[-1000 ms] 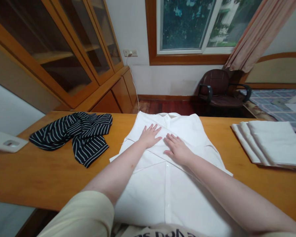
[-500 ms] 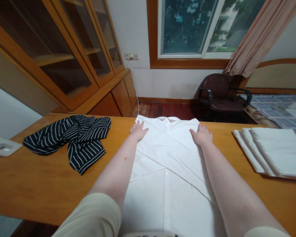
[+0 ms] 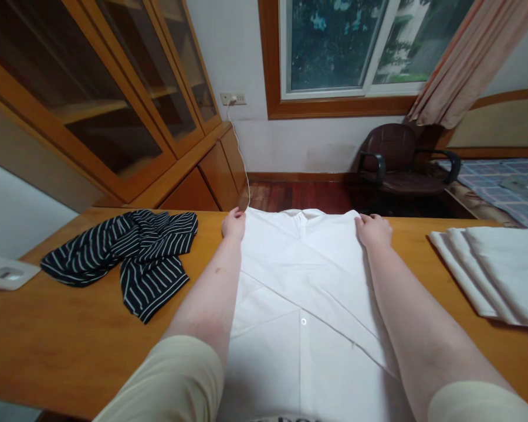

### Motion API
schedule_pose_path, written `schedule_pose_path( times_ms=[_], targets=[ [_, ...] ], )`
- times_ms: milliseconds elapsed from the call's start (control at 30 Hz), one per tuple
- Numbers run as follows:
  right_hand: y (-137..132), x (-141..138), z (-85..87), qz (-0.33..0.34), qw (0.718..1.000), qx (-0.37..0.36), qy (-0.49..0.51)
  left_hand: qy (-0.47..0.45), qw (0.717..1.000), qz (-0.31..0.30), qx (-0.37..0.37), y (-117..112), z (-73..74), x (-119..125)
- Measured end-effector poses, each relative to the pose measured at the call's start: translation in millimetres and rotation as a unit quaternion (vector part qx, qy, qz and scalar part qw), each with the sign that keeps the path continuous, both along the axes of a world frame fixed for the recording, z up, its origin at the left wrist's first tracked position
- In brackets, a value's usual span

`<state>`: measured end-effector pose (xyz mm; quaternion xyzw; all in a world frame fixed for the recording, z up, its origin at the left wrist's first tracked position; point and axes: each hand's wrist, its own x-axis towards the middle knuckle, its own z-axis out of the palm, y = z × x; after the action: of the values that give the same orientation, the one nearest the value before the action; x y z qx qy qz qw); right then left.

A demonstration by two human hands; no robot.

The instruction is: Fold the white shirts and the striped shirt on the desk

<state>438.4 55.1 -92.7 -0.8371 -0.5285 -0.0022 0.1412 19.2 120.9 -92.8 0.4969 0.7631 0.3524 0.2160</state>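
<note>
Brown wooden bench [image 3: 30, 340]: left hand [image 3: 234, 224], right hand [image 3: 375, 231] pinch far corners of white cloth shirt [image 3: 299, 255], fingers closed. Likely gripping step; next move wants even tension.

Window [image 3: 330, 47] w/ pink curtain [image 3: 462, 64], glass-door cabinet [image 3: 127, 105] L, brown armchair [image 3: 391, 152] nr bed [image 3: 506, 187], dk red floor [image 3: 299, 193], prob. wood.

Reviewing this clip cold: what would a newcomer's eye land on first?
Probably the white shirt, spread bright across the middle of the wooden table, with the left hand and right hand at its far corners. Next, the black garment with white stripes lying crumpled to the left, then the folded white cloths at the right edge of view.
</note>
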Motion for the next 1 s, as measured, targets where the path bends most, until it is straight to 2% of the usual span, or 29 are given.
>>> schedule_pose_path(
  times_ms=[133,233,367,500,600,767,833,867,1000],
  targets=[
    [-1,1,0.2,0.027,1.000,0.013,0.000,0.072,0.997,0.004,-0.007,0,-4.3,2],
    [0,2,1.5,-0.002,1.000,0.015,0.021,0.103,0.994,-0.002,-0.018,-1,-5.0,3],
    [2,6,1.3,-0.055,0.990,0.030,0.125,0.127,0.992,-0.017,-0.024,-3,-2.2,3],
    [2,14,0.3,-0.025,0.977,0.076,0.196,0.125,0.992,-0.026,-0.015,-4,-0.6,3],
    [1,17,-0.6,-0.002,0.961,0.120,0.249,0.106,0.994,-0.034,-0.005,-3,-3.0,1],
    [3,15,-4.6,0.014,0.917,0.168,0.361,0.052,0.997,-0.058,0.026,1,-10.7,-2],
    [4,12,-5.1,0.027,0.890,0.183,0.417,0.016,0.997,-0.070,0.041,2,-12.6,-3],
    [4,11,-4.5,0.036,0.865,0.194,0.461,-0.005,0.996,-0.078,0.050,3,-13.0,-3],
    [0,13,3.8,0.074,0.718,0.234,0.652,-0.103,0.984,-0.125,0.078,2,-11.9,-2]
  ],
)
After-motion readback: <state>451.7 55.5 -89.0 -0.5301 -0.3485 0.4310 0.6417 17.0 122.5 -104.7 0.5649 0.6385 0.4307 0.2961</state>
